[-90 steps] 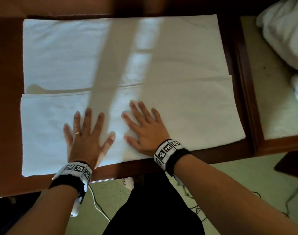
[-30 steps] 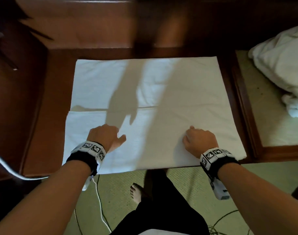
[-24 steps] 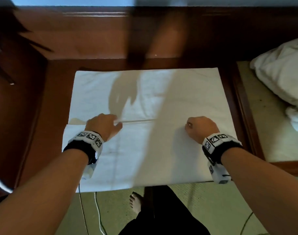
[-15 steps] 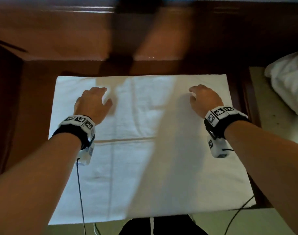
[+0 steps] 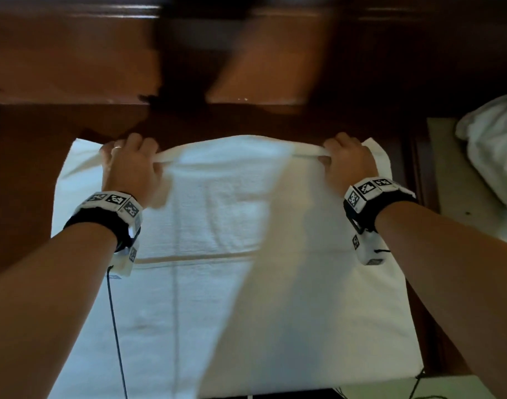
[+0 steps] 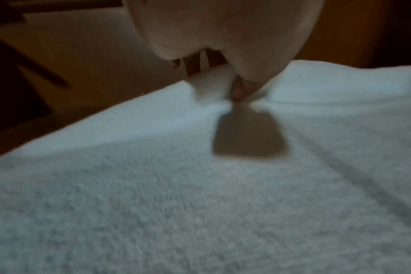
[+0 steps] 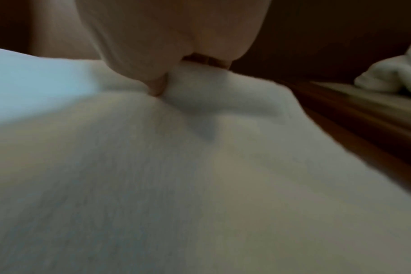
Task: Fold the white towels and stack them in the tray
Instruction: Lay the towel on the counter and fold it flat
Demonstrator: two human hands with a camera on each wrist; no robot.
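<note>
Centre frame: one white towel (image 5: pixel 237 283) spread on the wooden table (image 5: pixel 21 174), far edge lifted and bunched. Two hands: left hand (image 5: pixel 129 168) and right hand (image 5: pixel 348 162) each pinch that edge, upper left and upper right. One crumpled white pile (image 5: pixel 494 151) at right edge. Towel plain terry, creased.

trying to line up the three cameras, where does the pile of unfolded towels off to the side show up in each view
Head view: the pile of unfolded towels lies at the right edge, on the pale tray beyond the table's wooden rim.
Left wrist view: not in it.
Right wrist view: a small white heap at the far right edge.
Shared landmark: the lifted far edge of the white towel, pinched by the right hand in the head and right wrist views.
</note>
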